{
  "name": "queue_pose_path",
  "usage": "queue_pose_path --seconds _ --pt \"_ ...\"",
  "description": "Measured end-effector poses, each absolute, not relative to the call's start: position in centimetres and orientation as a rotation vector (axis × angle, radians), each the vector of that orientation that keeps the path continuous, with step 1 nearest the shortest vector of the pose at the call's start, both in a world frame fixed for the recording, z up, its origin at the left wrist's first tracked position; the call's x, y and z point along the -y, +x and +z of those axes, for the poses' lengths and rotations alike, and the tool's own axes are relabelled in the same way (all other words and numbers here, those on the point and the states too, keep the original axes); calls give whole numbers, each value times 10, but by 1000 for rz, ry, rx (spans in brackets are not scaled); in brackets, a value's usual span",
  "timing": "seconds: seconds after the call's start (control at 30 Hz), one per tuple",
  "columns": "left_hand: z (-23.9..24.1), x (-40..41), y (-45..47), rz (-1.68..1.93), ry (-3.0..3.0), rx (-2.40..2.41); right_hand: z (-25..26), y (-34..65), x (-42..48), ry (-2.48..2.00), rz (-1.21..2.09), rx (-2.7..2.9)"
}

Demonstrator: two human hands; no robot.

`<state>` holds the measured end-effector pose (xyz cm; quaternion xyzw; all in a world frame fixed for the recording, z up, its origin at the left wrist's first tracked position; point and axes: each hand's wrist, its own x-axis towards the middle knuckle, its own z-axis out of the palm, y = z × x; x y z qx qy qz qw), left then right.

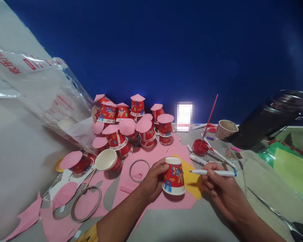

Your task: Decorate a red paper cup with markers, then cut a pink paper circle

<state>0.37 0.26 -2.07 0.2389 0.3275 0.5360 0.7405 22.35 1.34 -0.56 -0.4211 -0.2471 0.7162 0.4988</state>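
A red paper cup [173,178], upside down with a white rim at the bottom, is gripped from its left side by my left hand [154,178]. Blue and yellow print covers the cup, with a blue patch near its rim. To the right, my right hand [221,188] holds a white marker [217,172], its blue tip pointing left toward the cup but apart from it. Pink paper [156,198] and a yellow-orange sheet [193,179] lie beneath and behind the cup.
Red cups with pink paper tops [116,137] are piled at the back left. Grey tape rings [86,203] lie on pink scraps. A pot of red paint [200,148] holds a red stick. Scissors [280,215] lie at right, below a black thermos [265,121].
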Motion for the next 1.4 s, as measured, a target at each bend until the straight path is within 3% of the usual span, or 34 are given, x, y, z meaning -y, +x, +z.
queue_pose_path --seconds 0.47,1.07,1.23,1.4 --pt "-18 -9 -2 1246 614 -721 -31 228 -21 -668 2132 610" --pt "-19 -11 -3 1166 539 -703 -37 230 -24 -712 2091 700" --pt "-21 -10 -3 1152 547 -719 -34 225 -23 -858 1936 781" --pt "-25 -10 -3 1138 552 -760 -21 226 -16 -1104 1406 1107"
